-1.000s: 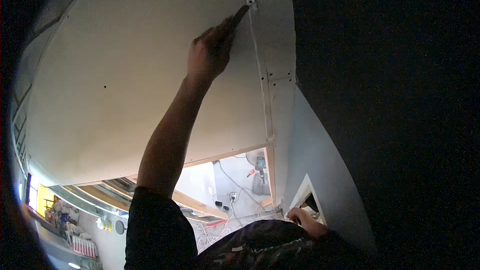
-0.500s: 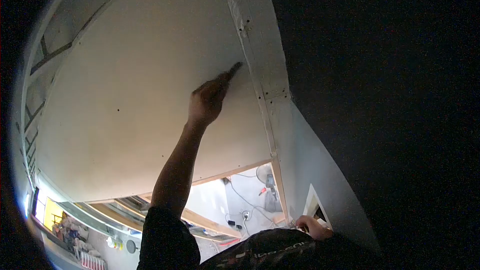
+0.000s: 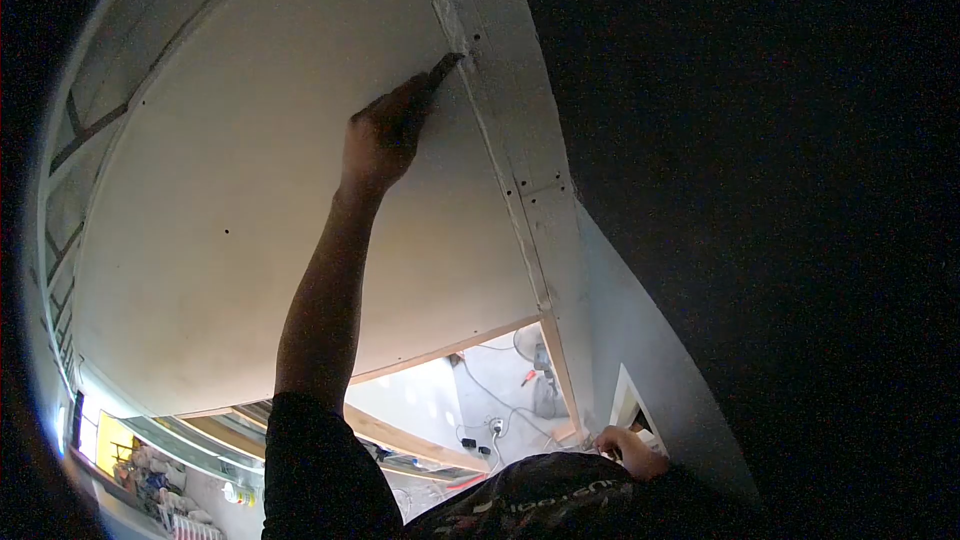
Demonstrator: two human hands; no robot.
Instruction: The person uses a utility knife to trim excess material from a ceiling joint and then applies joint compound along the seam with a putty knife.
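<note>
My left hand [image 3: 384, 136] is raised on an outstretched arm, its fingers closed around a narrow dark tool that looks like a putty knife [image 3: 447, 68]. The tip of the tool meets a seam [image 3: 488, 140] smeared with white filler, between a large pale board [image 3: 250, 140] and a narrower strip [image 3: 515, 130]. Dark screw heads dot the board and strip. Low on the right, close to my body, my right hand [image 3: 634, 452] has its fingers curled in. What it holds, if anything, is too small and shaded to make out.
A wood-edged opening [image 3: 563, 380] below the board shows a room with a fan [image 3: 530, 344], cables and a socket strip. Wooden battens [image 3: 410, 440] run along its lower side. On the far left are metal framing [image 3: 90, 135] and a radiator [image 3: 190, 528]. Darkness fills the right side.
My left hand has moved up and left in view, following the seam, and the tool's tip now reaches the filler line. The view has shifted slightly; my right hand stays low.
</note>
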